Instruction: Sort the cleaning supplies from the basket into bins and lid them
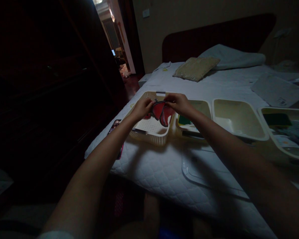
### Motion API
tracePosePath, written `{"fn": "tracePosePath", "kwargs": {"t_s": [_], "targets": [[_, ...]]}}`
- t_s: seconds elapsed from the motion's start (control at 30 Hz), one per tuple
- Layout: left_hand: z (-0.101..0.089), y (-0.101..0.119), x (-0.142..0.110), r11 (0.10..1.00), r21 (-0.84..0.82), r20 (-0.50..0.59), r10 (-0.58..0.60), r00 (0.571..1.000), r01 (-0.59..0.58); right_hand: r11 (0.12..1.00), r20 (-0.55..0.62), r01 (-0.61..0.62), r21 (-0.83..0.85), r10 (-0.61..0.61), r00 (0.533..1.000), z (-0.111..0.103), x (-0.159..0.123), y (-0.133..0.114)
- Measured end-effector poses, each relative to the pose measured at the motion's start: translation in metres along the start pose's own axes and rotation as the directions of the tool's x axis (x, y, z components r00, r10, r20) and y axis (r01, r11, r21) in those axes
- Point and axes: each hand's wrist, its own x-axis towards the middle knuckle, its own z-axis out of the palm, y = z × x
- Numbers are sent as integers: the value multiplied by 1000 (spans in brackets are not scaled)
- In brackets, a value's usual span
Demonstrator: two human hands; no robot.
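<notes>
Red, dark-edged piece (158,109) hangs pinched between the left hand (143,108) and right hand (178,102) at centre frame, over a perforated basket (158,139).
Likely light, soft and floppy, it looks best gripped along its trimmed upper edge, at opposite ends.

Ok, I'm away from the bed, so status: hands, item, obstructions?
Left hand, right hand both pinching red, dark-edged item. Item held over perforated basket. Phone left of basket; nothing seen blocking hands.

One head-worn camera looks forward and down across the bed (149,174).
</notes>
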Motion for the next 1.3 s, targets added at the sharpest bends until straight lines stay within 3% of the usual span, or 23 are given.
{"fn": "tracePosePath", "kwargs": {"t_s": [0.13, 0.43, 0.83, 0.97, 1.1, 1.3], "targets": [[-3, 9, 2, 986, 139, -81, 99, 992, -87, 998, -3, 29, -64, -29, 1000, 0, -1, -9], [-10, 29, 10, 991, 71, -181, 123, 976, -111, 998, -25, -1, -67, 0, 1000, 1, 1, -25], [-10, 39, 11, 983, 77, -138, 176, 975, -167, 995, -41, 26, -92, -29, 999, 9, 7, -31], [-13, 41, 6, 961, 204, -86, 208, 974, -187, 995, -58, -1, -105, -5, 998, 7, 8, -27], [-14, 39, 2, 940, 302, 2, 166, 986, -159, 996, -89, -62, -62, 57, 994, 3, 8, -25], [-5, 24, 11, 993, 54, -25, 106, 994, -104, 998, -110, -53, -19, 51, 993, -1, 8, -26]]}}
